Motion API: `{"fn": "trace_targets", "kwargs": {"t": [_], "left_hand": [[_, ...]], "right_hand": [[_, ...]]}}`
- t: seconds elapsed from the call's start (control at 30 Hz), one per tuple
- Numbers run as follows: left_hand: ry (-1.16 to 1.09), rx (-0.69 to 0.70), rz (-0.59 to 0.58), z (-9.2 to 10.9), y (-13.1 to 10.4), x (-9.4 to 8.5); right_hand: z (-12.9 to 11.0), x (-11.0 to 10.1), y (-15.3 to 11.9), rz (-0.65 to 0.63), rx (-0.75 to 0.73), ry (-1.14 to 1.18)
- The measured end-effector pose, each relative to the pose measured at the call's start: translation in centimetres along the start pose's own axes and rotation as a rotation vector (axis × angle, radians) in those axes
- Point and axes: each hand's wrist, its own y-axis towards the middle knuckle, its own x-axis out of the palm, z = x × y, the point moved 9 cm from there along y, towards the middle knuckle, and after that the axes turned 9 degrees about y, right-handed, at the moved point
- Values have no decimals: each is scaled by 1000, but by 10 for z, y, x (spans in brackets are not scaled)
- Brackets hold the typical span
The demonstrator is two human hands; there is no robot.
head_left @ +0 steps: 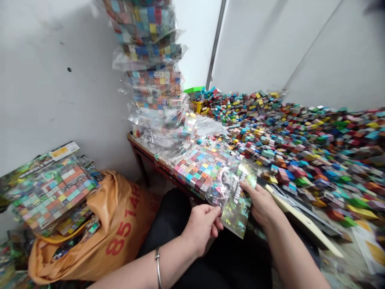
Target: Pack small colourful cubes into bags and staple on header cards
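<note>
My left hand (205, 223), a bracelet on its wrist, pinches the near edge of a clear plastic bag (221, 186). Inside that bag lies a flat layer of small multicoloured blocks (202, 165), resting at the table's edge. My right hand (262, 202) grips a green printed card (237, 206) by its right side, thumb on top. The card bears white lettering, part of which reads "WORLD", and it overlaps the bag's open-looking end. Whether the card is inside or outside the plastic I cannot tell.
A tall stack of bagged block sets (156, 80) stands at the back. Loose blocks (300, 136) heap across the right. A pale-handled tool (303, 220) lies right of my hand. An orange sack (120, 228) and another bagged set (57, 192) sit at left.
</note>
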Motion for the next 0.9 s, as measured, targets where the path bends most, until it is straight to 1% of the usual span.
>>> {"fn": "trace_targets", "kwargs": {"t": [0.1,0.17,0.27,0.37,0.4,0.47,0.53,0.57,0.63,0.7,0.8,0.9], "left_hand": [[74,47,37,6,-3,-2],[109,46,39,7,-4,-2],[107,21,29,2,-7,-2],[95,-16,58,-6,-13,-6],[75,-40,42,-9,-15,-4],[-3,-77,-56,-13,-17,8],[-103,-83,-156,-12,-17,23],[-143,-74,-174,-9,-15,28],[-189,-56,-163,-6,-11,33],[-198,-54,-116,-5,-6,34],[-172,-77,-64,-9,0,30],[-123,-79,-61,-10,2,22]], "right_hand": [[-2,-1,5,8,-13,7],[-4,-2,8,14,-23,9],[-4,-5,13,25,-41,12],[-3,-8,16,34,-61,24],[-2,-8,16,34,-68,29],[-1,-9,17,28,-78,39],[-1,-7,17,9,-86,42],[-1,-6,16,-3,-90,42],[-1,-3,15,-30,-94,40],[1,-2,13,-53,-87,42],[2,-1,10,-81,-64,45],[1,-3,12,-102,-18,35]]}}
